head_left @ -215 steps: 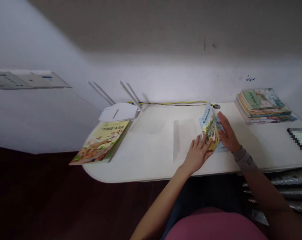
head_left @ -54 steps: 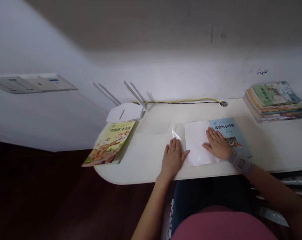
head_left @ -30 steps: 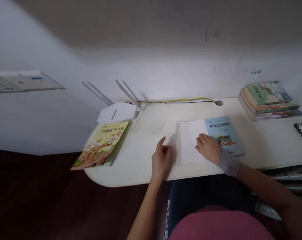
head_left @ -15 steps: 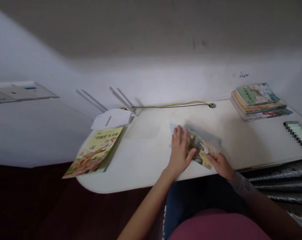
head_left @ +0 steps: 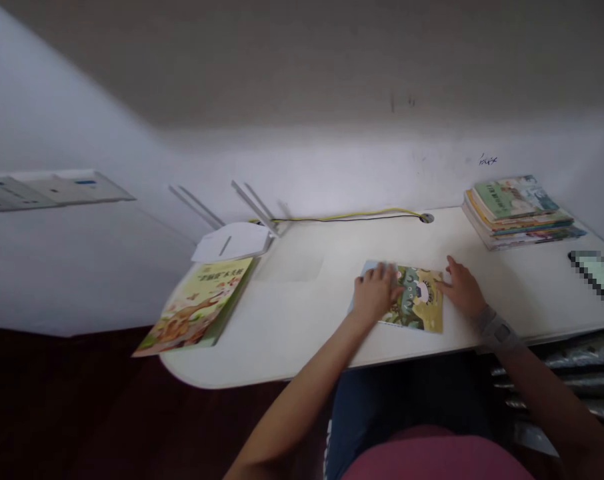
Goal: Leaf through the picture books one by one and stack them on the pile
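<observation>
A small picture book (head_left: 416,301) with a green and yellow cartoon cover lies flat on the white desk in front of me. My left hand (head_left: 377,292) rests open on its left part, fingers laid over the cover. Light blue edges show beneath and behind that hand; I cannot tell if they belong to a second book. My right hand (head_left: 463,288) is at the book's right edge, fingers apart, thumb near the cover's side. It wears a grey wristwatch.
A yellow-green book (head_left: 199,303) juts past the desk's left edge, in front of a white router (head_left: 232,241) with antennas. Yellow and black cables run to a desk hole (head_left: 427,218). At the right are stacked books (head_left: 519,210) and a pixelated phone-like object (head_left: 599,277).
The picture book has turned and now lies flatter and squarer to the desk edge. My right hand has let go of its corner and spread its fingers beside it.
</observation>
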Demonstrator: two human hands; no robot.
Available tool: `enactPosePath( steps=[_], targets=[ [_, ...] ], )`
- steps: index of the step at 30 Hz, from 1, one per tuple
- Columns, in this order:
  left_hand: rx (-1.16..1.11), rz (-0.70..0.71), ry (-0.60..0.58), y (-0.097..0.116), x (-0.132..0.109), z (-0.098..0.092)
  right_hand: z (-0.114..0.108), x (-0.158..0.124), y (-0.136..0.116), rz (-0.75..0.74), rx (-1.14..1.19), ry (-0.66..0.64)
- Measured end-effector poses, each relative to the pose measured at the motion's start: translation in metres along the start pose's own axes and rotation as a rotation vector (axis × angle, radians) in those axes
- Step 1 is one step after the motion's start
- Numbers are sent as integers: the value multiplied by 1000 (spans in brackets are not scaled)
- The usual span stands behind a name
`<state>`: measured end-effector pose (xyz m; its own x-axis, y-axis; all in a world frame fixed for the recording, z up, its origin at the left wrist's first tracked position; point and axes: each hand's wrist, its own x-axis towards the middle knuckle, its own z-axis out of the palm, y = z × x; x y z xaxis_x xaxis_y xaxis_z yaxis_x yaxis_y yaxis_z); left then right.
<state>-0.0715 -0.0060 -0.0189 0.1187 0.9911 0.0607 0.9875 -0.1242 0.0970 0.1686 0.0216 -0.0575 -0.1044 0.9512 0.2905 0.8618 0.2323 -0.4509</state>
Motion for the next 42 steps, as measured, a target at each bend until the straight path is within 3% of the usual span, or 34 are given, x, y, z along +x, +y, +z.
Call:
enactPosePath(
  steps=[4, 8, 14, 25, 29, 34, 38, 40, 42],
  targets=[
    [-137, -291, 5, -41, 27, -11, -4, 16, 7, 23, -151, -89],
    [-238, -292, -41, -61, 52, -5, 2, 39, 1, 105, -121, -151],
    [-275, -314, 11, -51, 64, 3, 10, 62, -20, 119, -192, -174],
    [-81, -373, 158, -45, 42, 2, 27, 86, -60, -114, -376, -204],
    [35, -202, 222, -25, 31, 0, 30, 89, -57, -179, -369, -210],
    [57, -8, 14, 3, 17, 18, 27, 91, -43, -180, -312, -167],
    [66, -1, 23, 8, 14, 29, 21, 83, -49, -155, -249, -23],
    [57, -8, 9, 6, 14, 28, 27, 72, -66, -252, -167, 54],
    [43, 11, -31, 2, 14, 23, 38, 56, -88, -455, -81, -26]
  ],
)
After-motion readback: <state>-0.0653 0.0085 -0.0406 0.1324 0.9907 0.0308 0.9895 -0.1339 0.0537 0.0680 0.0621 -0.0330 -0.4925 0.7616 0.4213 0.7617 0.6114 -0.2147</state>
